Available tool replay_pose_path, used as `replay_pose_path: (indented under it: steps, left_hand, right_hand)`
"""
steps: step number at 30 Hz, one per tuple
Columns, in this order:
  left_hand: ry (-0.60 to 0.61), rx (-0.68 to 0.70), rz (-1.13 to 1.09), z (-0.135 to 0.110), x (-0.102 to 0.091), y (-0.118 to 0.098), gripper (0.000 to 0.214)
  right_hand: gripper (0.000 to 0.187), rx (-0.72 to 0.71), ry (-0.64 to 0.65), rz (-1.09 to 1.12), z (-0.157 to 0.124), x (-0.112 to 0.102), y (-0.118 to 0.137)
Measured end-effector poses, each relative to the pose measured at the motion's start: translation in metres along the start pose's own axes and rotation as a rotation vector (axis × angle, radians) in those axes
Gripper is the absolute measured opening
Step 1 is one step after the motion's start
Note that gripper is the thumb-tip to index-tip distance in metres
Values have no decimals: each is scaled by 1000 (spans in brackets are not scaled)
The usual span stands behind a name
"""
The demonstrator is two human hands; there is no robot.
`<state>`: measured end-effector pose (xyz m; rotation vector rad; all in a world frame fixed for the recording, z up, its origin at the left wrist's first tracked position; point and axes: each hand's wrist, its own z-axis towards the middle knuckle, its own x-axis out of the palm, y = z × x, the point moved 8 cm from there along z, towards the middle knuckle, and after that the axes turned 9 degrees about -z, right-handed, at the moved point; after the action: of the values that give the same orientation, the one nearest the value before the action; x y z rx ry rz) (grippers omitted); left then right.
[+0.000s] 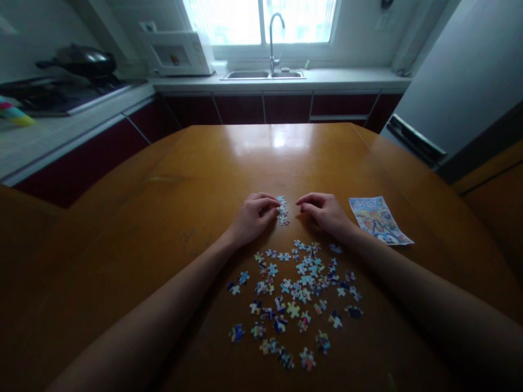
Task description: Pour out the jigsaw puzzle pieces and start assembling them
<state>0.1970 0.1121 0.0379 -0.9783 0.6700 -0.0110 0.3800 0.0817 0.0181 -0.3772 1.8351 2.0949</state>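
Note:
A narrow strip of joined jigsaw pieces [283, 211] lies on the wooden table, running away from me. At its left edge is my left hand [255, 216], thumb and fingertips close together and touching the strip. Just right of the strip, with a small gap, rests my right hand [324, 213]. Its fingers are bent, the index finger and thumb slightly apart, and no piece shows between them. Nearer to me, between my forearms, many loose jigsaw pieces [293, 310] are scattered, some overlapping in a pile.
A printed picture sheet [378, 220] lies right of my right hand on the wooden table [196, 179]. Beyond the table are a counter with a sink [247, 74] and tap, a white microwave [180, 53], and a stove with a dark pan [84, 60]. A fridge stands right.

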Motion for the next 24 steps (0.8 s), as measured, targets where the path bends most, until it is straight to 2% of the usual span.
replay_pose_path:
  steps: [16, 24]
  left_hand:
    - [23, 9, 5, 0, 1, 0, 13]
    - [25, 13, 16, 1, 1, 0, 14]
  right_hand:
    - [14, 72, -67, 88, -3, -5, -4]
    - [14, 40, -64, 113, 0, -5, -4]
